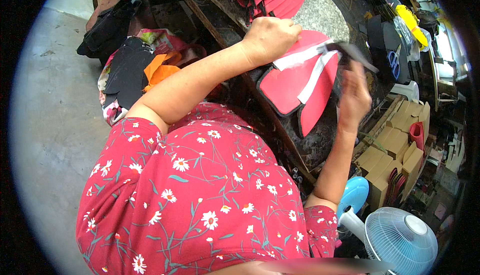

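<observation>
Two hands work over the red fabric piece (295, 87): the left hand (270, 37) presses down as a fist, the blurred right hand (354, 95) pinches a dark tool (350, 51) at its edge.

Grey concrete floor (55, 125) on the left, a dark worn bench (320, 140) across the middle, stacked cardboard boxes (395, 150) and a pale blue fan (400, 240) lower right, daylight top right

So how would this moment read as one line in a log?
left hand: pressing red padded piece on worktable | right hand: blurred, at white strip | floor fan nearby
</observation>
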The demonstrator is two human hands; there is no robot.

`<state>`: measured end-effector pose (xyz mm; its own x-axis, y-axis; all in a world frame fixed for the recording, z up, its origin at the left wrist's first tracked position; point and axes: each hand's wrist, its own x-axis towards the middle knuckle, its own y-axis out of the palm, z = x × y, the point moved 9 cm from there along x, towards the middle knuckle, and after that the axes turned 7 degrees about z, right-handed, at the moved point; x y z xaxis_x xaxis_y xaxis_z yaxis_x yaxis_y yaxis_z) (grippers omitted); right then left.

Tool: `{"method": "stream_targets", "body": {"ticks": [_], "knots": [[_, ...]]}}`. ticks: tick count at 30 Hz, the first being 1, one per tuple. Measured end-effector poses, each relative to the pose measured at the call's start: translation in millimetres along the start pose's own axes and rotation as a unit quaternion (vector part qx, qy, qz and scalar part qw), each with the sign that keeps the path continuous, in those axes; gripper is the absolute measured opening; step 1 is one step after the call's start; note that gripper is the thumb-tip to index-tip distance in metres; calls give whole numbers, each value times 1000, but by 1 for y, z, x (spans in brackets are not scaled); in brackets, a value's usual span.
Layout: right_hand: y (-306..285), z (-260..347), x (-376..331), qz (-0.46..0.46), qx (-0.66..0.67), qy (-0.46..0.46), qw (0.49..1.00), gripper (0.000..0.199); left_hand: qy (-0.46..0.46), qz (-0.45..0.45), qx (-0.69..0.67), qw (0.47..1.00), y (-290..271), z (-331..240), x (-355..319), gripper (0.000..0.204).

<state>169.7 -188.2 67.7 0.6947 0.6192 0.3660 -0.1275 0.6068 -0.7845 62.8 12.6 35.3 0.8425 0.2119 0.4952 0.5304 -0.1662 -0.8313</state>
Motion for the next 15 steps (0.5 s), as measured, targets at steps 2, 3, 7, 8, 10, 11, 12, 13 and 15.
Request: {"method": "stream_targets", "body": {"ticks": [2,3,7,8,10,11,12,13,15], "knots": [[9,19,0,36,-47,-33,998,32,-12,13,8,1000,3,2,0,13],[13,15,0,70,-57,9,996,31,-1,-3,5,1000,0,1,0,12],[0,24,-5,70,-56,-6,996,29,-4,0,12,1000,2,3,-1,12],[-5,30,-8,43,-47,-27,998,29,-6,9,15,1000,5,4,-1,12],[-12,28,-14,-25,20,-4,999,27,-4,0,10,1000,3,3,-1,13],[-1,33,-14,10,16,-23,1000,27,-4,-2,14,1000,3,3,-1,14],[4,39,-16,15,12,-48,999,27,4,-5,6,1000,3,1,-2,14],[14,43,-16,58,-5,-63,996,27,3,-1,9,1000,4,2,-2,14],[11,48,-17,41,-71,-82,993,27,0,-5,22,1000,4,2,-3,14]]}}
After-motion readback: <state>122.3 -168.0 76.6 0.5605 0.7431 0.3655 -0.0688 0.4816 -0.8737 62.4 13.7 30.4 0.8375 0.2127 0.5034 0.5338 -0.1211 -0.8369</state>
